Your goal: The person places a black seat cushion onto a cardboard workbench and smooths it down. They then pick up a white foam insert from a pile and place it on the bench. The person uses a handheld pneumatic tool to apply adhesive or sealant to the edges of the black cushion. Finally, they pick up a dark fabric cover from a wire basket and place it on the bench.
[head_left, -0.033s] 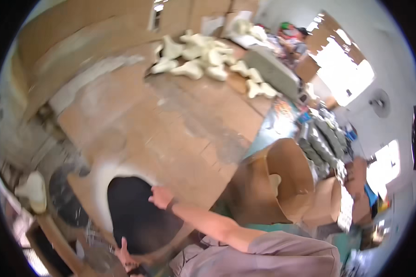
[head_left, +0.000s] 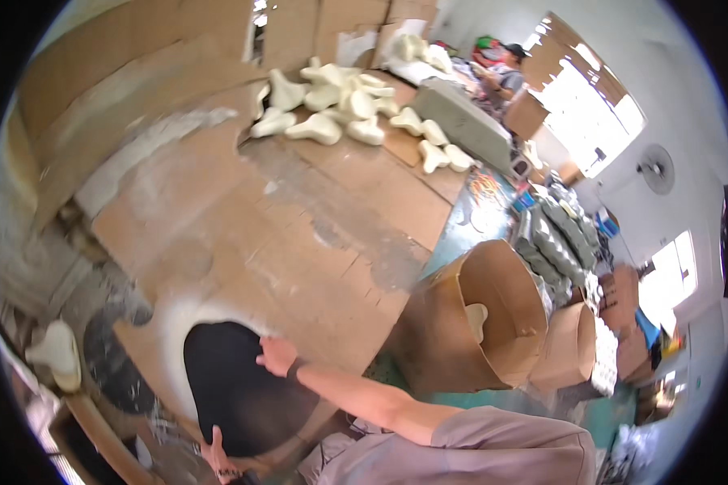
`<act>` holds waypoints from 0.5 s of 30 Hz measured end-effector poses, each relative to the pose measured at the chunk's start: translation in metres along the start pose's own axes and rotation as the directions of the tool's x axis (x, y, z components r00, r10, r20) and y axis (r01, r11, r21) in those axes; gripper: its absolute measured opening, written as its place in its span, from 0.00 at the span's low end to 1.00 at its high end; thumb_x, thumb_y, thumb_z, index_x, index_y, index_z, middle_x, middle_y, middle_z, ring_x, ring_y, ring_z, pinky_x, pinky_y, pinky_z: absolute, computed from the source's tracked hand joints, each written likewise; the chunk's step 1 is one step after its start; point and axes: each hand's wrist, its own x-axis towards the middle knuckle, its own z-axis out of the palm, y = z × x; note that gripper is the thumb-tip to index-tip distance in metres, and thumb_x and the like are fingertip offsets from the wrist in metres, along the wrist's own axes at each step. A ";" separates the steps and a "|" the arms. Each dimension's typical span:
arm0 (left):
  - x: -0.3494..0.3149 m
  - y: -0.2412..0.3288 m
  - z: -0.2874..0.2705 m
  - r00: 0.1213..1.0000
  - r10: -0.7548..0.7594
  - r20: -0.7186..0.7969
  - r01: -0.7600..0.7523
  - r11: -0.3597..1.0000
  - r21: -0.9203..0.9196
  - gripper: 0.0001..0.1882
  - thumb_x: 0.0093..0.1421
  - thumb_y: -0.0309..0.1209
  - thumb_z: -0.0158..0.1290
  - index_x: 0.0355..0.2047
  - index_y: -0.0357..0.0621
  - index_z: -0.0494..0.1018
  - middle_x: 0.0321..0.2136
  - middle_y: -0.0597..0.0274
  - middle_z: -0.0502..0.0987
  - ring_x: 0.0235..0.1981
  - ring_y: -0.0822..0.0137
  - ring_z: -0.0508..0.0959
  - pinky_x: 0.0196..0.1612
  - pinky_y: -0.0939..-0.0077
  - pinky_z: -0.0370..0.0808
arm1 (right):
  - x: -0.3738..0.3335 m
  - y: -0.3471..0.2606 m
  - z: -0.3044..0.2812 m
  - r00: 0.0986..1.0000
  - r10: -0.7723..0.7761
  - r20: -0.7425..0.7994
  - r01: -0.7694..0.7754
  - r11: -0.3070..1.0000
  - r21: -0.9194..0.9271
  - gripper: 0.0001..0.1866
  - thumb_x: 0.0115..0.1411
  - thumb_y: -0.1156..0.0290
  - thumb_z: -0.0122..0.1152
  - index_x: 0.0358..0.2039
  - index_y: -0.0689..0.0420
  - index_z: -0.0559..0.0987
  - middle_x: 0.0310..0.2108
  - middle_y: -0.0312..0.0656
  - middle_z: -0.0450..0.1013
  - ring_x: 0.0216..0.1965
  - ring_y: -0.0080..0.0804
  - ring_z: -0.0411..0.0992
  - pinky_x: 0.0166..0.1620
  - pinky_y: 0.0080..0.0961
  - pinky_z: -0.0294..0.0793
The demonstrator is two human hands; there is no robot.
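Both hands are working at the near end of the cardboard-topped bench [head_left: 178, 190], and the black sheet [head_left: 239, 380] is lying right there between them, spread out flat with its broad curve facing away from the person. A whitish haze [head_left: 171, 339] is ringing its far and left edges on the cardboard.

The right hand [head_left: 278, 356] is reaching across, fingers bent and touching the sheet's right-hand edge. Down at the near left corner, the left hand [head_left: 217, 457] is showing a raised thumb lying against the black, its other fingers partly out of sight. With those fingertips so small and dark-edged, I cannot tell whether either hand is pinching the sheet or just pressing on it.

So how far along are we? The sheet is already laid out and both hands are on it, but nothing is sitting on top. The pale forms [head_left: 359, 105] are waiting bare in a heap at the bench's far end, none wearing anything black. One more form [head_left: 476, 320] is resting inside the open box [head_left: 429, 339], another form [head_left: 54, 349] is perching over on the left, and a co-worker [head_left: 510, 79] is sitting at the back near the window.
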 end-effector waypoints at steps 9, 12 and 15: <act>0.094 0.070 0.053 0.973 0.070 0.219 -0.218 0.583 0.782 0.38 0.53 0.44 0.69 0.55 0.27 0.70 0.50 0.45 0.78 0.48 0.49 0.78 0.53 0.60 0.73 | -0.006 0.002 -0.005 0.999 -0.038 -0.010 0.039 0.997 0.069 0.25 0.56 0.61 0.71 0.46 0.63 0.73 0.42 0.53 0.75 0.46 0.55 0.75 0.47 0.48 0.76; 0.114 0.041 0.060 0.955 0.230 0.189 -0.275 0.435 0.857 0.42 0.53 0.45 0.69 0.60 0.29 0.66 0.51 0.38 0.77 0.52 0.45 0.78 0.57 0.58 0.73 | -0.002 -0.002 -0.010 1.000 -0.008 0.014 0.007 0.994 0.107 0.24 0.55 0.60 0.70 0.45 0.61 0.75 0.43 0.54 0.76 0.47 0.56 0.75 0.48 0.49 0.75; 0.076 0.082 0.113 0.941 0.266 0.212 -0.325 0.520 0.790 0.43 0.54 0.43 0.68 0.62 0.29 0.64 0.57 0.38 0.74 0.58 0.44 0.75 0.62 0.56 0.70 | -0.008 -0.005 -0.027 1.000 0.019 -0.001 -0.018 0.991 0.129 0.19 0.55 0.55 0.64 0.36 0.59 0.79 0.37 0.55 0.78 0.43 0.59 0.76 0.45 0.52 0.75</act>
